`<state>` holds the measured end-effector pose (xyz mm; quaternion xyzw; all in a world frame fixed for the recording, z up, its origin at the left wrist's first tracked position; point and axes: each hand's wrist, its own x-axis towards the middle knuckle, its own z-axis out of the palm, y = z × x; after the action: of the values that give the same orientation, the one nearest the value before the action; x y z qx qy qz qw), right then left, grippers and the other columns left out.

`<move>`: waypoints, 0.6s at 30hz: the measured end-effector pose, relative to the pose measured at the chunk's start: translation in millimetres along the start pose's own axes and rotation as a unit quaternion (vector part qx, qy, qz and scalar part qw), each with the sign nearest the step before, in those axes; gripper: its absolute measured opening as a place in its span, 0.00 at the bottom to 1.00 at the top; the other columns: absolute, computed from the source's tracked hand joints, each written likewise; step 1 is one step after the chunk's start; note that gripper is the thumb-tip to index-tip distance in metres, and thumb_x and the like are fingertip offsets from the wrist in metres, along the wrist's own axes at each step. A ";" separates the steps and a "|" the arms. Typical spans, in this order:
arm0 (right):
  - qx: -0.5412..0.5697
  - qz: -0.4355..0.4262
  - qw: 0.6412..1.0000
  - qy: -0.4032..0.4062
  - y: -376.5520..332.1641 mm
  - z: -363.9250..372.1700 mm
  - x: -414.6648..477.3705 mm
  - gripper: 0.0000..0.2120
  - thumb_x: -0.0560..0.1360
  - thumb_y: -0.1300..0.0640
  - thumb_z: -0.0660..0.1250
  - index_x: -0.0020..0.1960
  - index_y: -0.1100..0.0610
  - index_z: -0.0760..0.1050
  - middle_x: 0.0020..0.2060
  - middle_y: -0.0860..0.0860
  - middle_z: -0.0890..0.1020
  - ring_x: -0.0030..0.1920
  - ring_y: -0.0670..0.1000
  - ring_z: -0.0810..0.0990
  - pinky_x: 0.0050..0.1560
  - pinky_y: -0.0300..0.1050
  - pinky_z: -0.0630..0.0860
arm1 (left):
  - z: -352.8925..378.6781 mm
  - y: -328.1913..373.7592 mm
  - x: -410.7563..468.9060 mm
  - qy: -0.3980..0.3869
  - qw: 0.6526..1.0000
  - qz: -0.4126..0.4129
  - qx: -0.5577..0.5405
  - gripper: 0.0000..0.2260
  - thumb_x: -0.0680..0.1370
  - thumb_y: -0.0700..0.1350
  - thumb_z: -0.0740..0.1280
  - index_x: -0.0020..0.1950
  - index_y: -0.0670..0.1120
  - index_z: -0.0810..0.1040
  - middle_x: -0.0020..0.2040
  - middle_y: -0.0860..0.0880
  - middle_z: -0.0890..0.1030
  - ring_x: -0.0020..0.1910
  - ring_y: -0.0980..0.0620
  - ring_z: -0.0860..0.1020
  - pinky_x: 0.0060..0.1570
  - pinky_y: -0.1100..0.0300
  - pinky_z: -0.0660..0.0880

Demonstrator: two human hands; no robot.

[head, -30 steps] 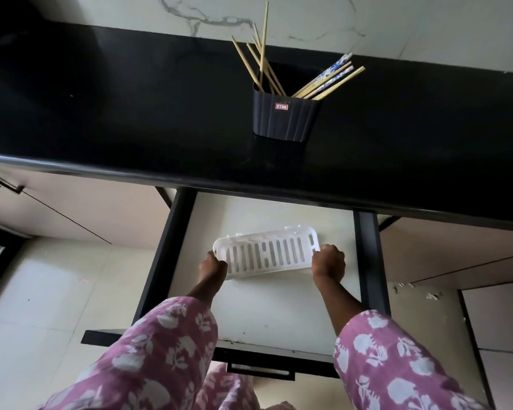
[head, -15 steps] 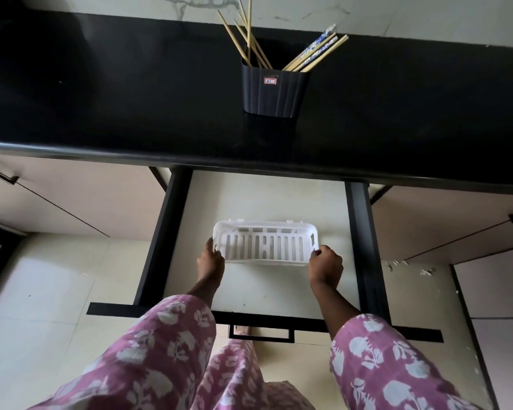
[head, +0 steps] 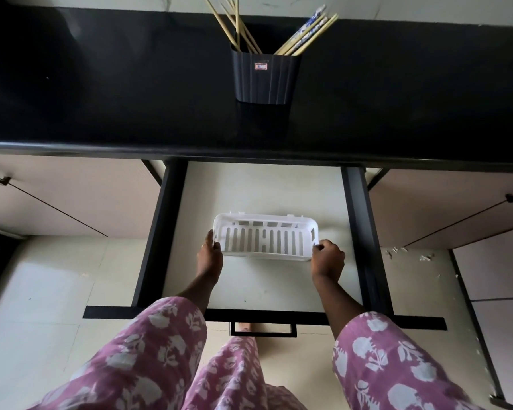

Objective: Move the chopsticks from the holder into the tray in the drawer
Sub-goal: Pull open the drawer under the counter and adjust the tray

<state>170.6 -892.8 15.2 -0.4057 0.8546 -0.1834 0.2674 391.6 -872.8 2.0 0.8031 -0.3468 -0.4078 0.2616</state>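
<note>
A dark ribbed holder (head: 264, 76) stands on the black countertop (head: 101, 84) with several chopsticks (head: 305, 35) leaning out of it, some plain wood, some blue-patterned. Below, a white slotted tray (head: 264, 236) lies inside the open drawer (head: 264, 196). My left hand (head: 209, 255) grips the tray's left end and my right hand (head: 328, 257) grips its right end. The tray is empty.
The drawer has black side rails (head: 357, 220) and a black front with a handle (head: 262, 329). Closed beige cabinet fronts (head: 65, 196) flank it on both sides. Pale floor tiles lie below, and my pink floral sleeves fill the bottom of the view.
Both hands have kept hold of the tray, which now sits nearer the drawer's front and squarer to it. The view has shifted, showing more of the drawer front.
</note>
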 end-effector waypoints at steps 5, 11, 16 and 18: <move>-0.008 0.002 1.000 0.005 -2.9 1.9 0.7 0.11 0.77 0.63 0.59 0.52 0.66 0.79 0.49 0.66 0.82 0.52 0.65 0.77 0.47 0.50 0.74 | 1.6 -4.1 -0.2 0.013 1.000 -0.010 -0.007 0.22 0.81 0.36 0.53 0.75 0.44 0.62 0.69 0.38 0.71 0.65 0.39 0.71 0.62 0.53 0.67; -0.017 0.016 1.000 0.006 -4.5 -0.8 2.2 0.12 0.76 0.64 0.59 0.52 0.64 0.79 0.49 0.65 0.82 0.51 0.65 0.78 0.47 0.49 0.75 | 2.8 -1.3 4.7 0.026 1.000 -0.005 -0.003 0.21 0.80 0.36 0.54 0.73 0.44 0.67 0.64 0.36 0.75 0.61 0.37 0.73 0.60 0.50 0.70; -0.056 0.013 0.998 0.026 -12.6 -6.4 4.3 0.10 0.76 0.58 0.62 0.49 0.64 0.78 0.47 0.63 0.82 0.48 0.64 0.80 0.44 0.48 0.76 | -5.2 9.8 8.3 0.074 0.995 0.012 0.060 0.16 0.82 0.42 0.50 0.61 0.40 0.74 0.53 0.34 0.79 0.54 0.36 0.75 0.47 0.51 0.68; -0.072 -0.014 0.995 0.066 -26.0 -11.0 6.8 0.13 0.77 0.55 0.62 0.52 0.65 0.77 0.48 0.63 0.82 0.49 0.63 0.80 0.43 0.48 0.75 | -16.4 29.7 10.2 0.112 0.991 0.016 0.069 0.16 0.82 0.44 0.49 0.60 0.41 0.74 0.54 0.35 0.79 0.54 0.37 0.75 0.44 0.53 0.65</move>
<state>175.9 -912.8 35.6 -0.4230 0.8755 -0.1510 0.1781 399.5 -896.9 26.8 0.8541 -0.3556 -0.2863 0.2491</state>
